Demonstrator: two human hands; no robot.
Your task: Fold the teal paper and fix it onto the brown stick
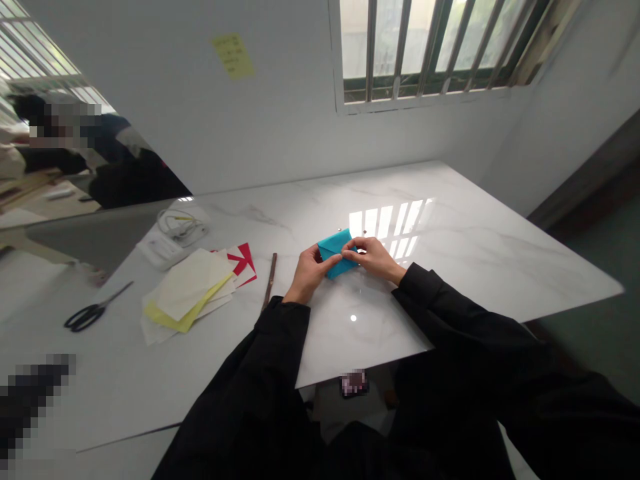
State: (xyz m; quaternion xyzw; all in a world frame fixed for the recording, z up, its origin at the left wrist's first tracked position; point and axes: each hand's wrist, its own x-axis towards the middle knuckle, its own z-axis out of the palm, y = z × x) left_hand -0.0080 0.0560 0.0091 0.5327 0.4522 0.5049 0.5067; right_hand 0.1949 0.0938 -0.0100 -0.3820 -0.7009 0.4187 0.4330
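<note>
A small piece of blue paper (336, 245), folded with a crease line across its upper part, is held up above the white marbled table (470, 247). My left hand (307, 272) grips its left side, thumb on the front and the other fingers mostly hidden behind. At its right side, my right hand (374, 258) pinches the paper between thumb and fingertips, close to the left thumb. Left of my hands lies a thin brown stick (271, 280), partly covered by my left sleeve.
Cream and yellow paper sheets (193, 283) lie in a loose pile with red paper pieces (245, 260). Black-handled scissors (95, 313) rest further left. Behind the pile are a white power strip (159, 247) and a coiled cable (180, 225). Another person (115, 157) is at the far left.
</note>
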